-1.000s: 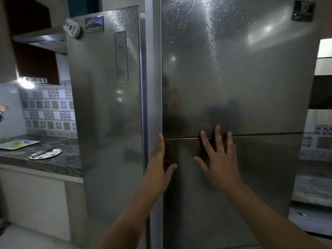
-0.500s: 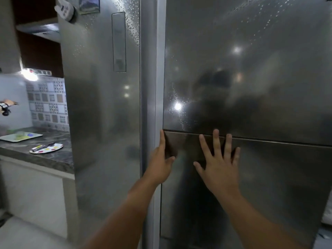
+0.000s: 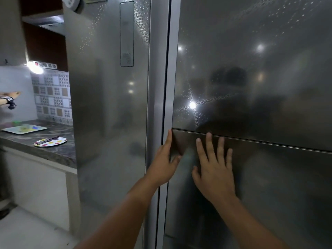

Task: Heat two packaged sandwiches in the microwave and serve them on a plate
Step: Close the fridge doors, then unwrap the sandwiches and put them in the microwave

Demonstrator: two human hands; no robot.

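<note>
A tall steel fridge fills the view. My left hand point(image 3: 164, 163) is at the left edge of the right fridge door point(image 3: 260, 87), just below the seam above the lower panel point(image 3: 278, 186), with fingers along the edge and thumb on the front. My right hand point(image 3: 214, 169) lies flat on that lower panel with its fingers spread. Both doors look closed. A round plate with coloured dots point(image 3: 51, 141) rests on the counter at left, with a dark utensil on it. No sandwiches or microwave show.
The left fridge door point(image 3: 107, 105) stands beside the dark stone counter point(image 3: 53, 153). A pale rectangular tray point(image 3: 24, 128) lies further back on it. Another person's hand with a wristwatch point(image 3: 9, 99) reaches in at the far left edge.
My view has come closer to the fridge and dropped slightly. Both hands stay on the right door; my left thumb has closed onto the door's front edge.
</note>
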